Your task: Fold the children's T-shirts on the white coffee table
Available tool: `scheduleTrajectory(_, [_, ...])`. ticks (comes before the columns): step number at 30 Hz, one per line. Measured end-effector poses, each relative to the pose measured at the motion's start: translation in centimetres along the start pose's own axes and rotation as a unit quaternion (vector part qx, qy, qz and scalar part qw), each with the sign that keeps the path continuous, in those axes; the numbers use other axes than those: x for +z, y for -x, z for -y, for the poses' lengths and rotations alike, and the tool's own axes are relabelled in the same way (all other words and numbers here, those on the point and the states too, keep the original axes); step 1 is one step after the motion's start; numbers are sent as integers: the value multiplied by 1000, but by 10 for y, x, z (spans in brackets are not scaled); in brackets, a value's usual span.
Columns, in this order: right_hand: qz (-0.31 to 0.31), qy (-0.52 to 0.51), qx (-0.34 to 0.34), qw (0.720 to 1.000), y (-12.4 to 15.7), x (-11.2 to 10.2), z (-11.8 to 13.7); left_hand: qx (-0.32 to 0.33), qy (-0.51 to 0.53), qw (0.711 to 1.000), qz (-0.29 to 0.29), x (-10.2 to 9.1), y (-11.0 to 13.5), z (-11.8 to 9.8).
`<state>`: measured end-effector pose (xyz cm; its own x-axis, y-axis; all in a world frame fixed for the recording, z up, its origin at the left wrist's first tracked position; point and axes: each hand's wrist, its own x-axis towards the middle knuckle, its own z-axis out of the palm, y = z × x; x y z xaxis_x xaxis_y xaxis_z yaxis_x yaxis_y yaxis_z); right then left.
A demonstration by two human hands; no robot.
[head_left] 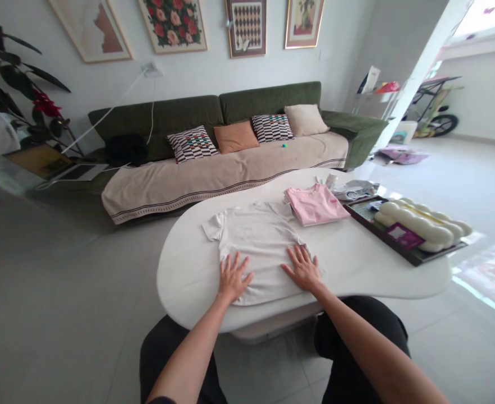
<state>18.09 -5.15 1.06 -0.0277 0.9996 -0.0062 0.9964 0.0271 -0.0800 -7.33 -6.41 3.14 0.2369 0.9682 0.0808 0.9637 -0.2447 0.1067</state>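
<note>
A white short-sleeved T-shirt (258, 241) lies spread out on the white table (184, 264), its hem toward me and its neck toward the sofa. My left hand (232, 279) rests flat on the shirt's left side near the hem, fingers spread. On the opposite side, my right hand (303, 268) presses flat with its fingers apart. The left sleeve shows at the far left corner. Beyond the shirt's upper right lies a folded pink T-shirt (318, 204), touched by neither hand.
At the table's right stands a dark tray (418, 259) with a cream puffy object (420, 221) and a purple card (403, 234). Crumpled clear and grey packaging (354, 189) lies behind the tray. A green sofa (180, 120) with several cushions stands past the table.
</note>
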Motion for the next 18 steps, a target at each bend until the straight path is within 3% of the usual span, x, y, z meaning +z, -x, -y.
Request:
scheduleTrajectory(9, [-23,-3,-17,1000,-1,4,-1,11,14,1000,-19,7,-1,3])
scheduleTrajectory(13, [-11,-11,-24,1000,-6,4,-13,29,34,999,3,3,12,-2])
scheduleTrajectory(15, [-1,-22,-33,999,-9,2,-27,67,63,995,41,-3,21,5])
scheduleTrajectory(18, [-14,-47,-31,998,-8,-7,-35,89,132,985,71,-13,22,34])
